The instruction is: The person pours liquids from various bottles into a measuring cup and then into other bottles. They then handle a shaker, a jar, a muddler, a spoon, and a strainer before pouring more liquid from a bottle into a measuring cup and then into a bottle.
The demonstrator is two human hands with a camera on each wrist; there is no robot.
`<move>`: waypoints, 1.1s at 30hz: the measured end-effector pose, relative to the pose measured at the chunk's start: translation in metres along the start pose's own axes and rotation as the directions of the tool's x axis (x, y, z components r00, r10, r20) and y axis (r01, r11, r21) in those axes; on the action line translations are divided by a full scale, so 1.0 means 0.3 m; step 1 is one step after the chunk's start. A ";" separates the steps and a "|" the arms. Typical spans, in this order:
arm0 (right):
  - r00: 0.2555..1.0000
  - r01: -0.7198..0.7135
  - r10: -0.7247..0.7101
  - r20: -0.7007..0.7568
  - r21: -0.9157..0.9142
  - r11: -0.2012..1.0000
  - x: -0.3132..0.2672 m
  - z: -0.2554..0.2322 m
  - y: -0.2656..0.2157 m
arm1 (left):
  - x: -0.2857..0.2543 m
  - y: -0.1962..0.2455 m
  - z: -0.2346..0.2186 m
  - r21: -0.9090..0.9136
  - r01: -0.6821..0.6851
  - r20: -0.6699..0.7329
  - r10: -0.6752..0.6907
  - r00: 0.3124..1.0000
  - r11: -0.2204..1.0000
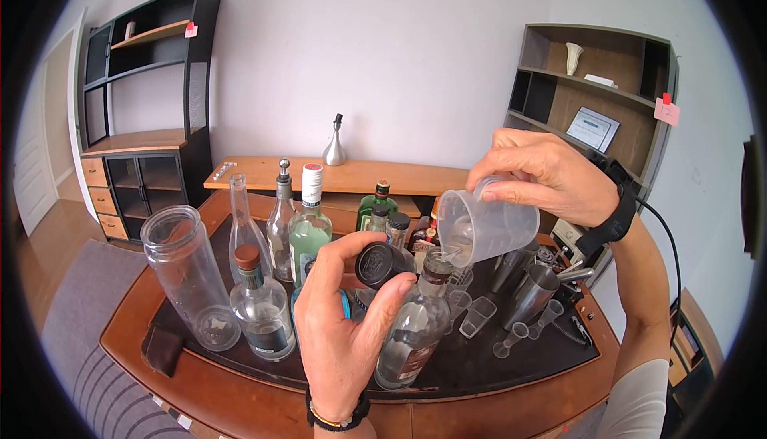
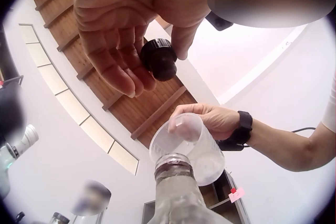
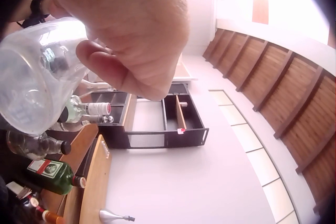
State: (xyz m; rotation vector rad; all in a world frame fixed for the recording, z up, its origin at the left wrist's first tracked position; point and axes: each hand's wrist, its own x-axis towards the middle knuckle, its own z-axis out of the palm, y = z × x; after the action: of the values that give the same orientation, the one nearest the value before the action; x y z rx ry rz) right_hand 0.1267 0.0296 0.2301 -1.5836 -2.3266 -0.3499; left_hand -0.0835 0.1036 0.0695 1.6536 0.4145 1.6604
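The left hand [image 1: 339, 331] pinches a black stopper [image 1: 379, 265] between thumb and fingers; in the left wrist view the stopper [image 2: 159, 58] shows its narrow plug. Just right of that hand, a clear bottle [image 1: 413, 335] stands uncapped on the dark tabletop. The right hand [image 1: 551, 175] grips a translucent measuring cup [image 1: 499, 227] by its handle, tilted with its rim and spout at the bottle's mouth. The left wrist view has the cup [image 2: 202, 155] right behind the bottle neck [image 2: 175, 171]. Whether liquid is flowing I cannot tell.
Left on the table [image 1: 128, 319] stand a tall glass jar [image 1: 192, 279], a cork-topped bottle [image 1: 262, 319] and several other bottles. To the right are a metal shaker [image 1: 531, 295] and small clear cups [image 1: 478, 317]. A green bottle [image 3: 55, 175] stands beyond the cup.
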 end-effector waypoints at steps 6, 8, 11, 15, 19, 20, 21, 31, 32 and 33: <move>0.999 0.044 -0.044 -0.015 -0.016 0.999 0.002 0.004 0.004 | 0.002 -0.001 0.004 0.025 -0.003 0.013 0.003 1.000 1.000; 0.998 0.058 -0.058 -0.021 -0.033 0.998 0.002 0.004 0.001 | 0.002 0.002 0.004 0.034 0.003 0.018 -0.004 1.000 0.999; 0.998 0.054 -0.056 -0.042 -0.058 0.997 -0.004 0.000 -0.009 | 0.002 -0.002 0.007 0.034 -0.001 0.022 0.000 1.000 0.999; 0.993 -0.050 0.050 -0.110 0.005 0.999 -0.046 -0.006 -0.013 | 0.005 -0.011 0.022 0.060 -0.014 0.026 0.013 1.000 0.998; 0.950 -0.207 0.231 -0.211 0.129 0.970 -0.136 0.010 0.020 | 0.006 -0.013 0.045 0.126 -0.040 0.035 0.036 0.999 0.991; 0.931 -0.220 0.274 -0.240 0.228 0.948 -0.173 0.028 0.042 | 0.006 -0.012 0.051 0.148 -0.040 0.034 0.035 0.999 0.988; 0.910 -0.225 0.318 -0.266 0.326 0.918 -0.216 0.056 0.073 | 0.005 -0.012 0.058 0.161 -0.032 0.033 0.027 0.999 0.986; 0.648 -0.288 0.724 -0.237 0.804 0.521 -0.719 0.417 0.129 | -0.006 -0.039 0.108 0.064 0.029 -0.019 -0.027 0.999 0.998; 0.658 -0.261 0.721 -0.215 0.834 0.487 -0.750 0.466 0.128 | -0.008 -0.043 0.117 0.011 0.049 -0.028 -0.049 0.998 0.999; 0.656 -0.255 0.732 -0.187 0.857 0.447 -0.758 0.497 0.106 | -0.009 -0.053 0.126 0.015 0.030 -0.025 -0.030 0.999 0.999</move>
State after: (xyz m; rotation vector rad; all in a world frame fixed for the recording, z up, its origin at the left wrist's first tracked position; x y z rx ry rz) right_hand 0.2178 -0.0995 0.0065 -1.3637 -1.1300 0.3232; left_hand -0.0433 0.1022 0.0609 1.6318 0.4633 1.6610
